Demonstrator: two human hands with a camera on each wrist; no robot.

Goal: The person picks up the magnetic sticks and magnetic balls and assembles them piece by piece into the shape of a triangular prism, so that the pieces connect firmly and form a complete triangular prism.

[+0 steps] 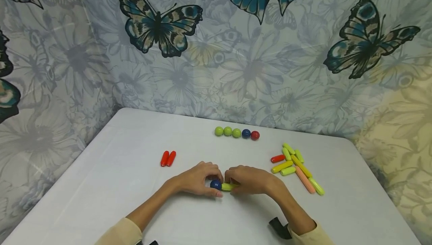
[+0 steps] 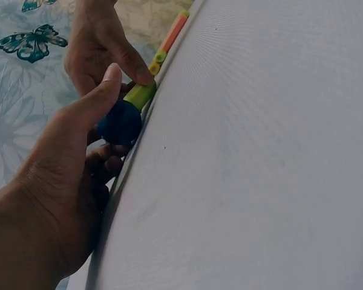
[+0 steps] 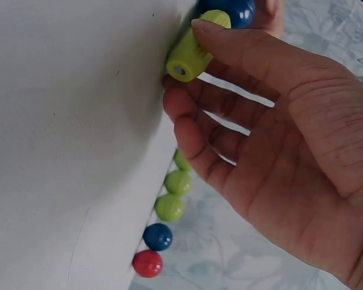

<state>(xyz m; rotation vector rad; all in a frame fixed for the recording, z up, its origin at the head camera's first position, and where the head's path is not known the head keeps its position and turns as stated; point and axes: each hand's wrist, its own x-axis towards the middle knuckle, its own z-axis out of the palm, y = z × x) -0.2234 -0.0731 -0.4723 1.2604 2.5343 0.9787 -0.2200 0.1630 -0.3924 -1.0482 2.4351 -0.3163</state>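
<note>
Near the middle of the table, my left hand (image 1: pixel 195 179) has its thumb and fingers curled round a dark blue ball (image 1: pixel 215 184). My right hand (image 1: pixel 251 180) pinches a short lime-green stick (image 1: pixel 228 187) between thumb and fingers. One end of this stick meets the ball's right side. In the left wrist view the blue ball (image 2: pixel 119 124) sits between the left thumb and fingers. From the right wrist, the green stick (image 3: pixel 192 53) shows a free end with a small grey centre, and the right thumb lies along it. Both pieces are at the white tabletop.
Two red sticks (image 1: pixel 168 158) lie side by side at left. A row of green, blue and red balls (image 1: pixel 236 133) stands near the back edge. Several yellow, green, orange and red sticks (image 1: pixel 301 166) are heaped at right. A butterfly-patterned cloth (image 1: pixel 253 68) hangs behind the white table (image 1: pixel 141 136).
</note>
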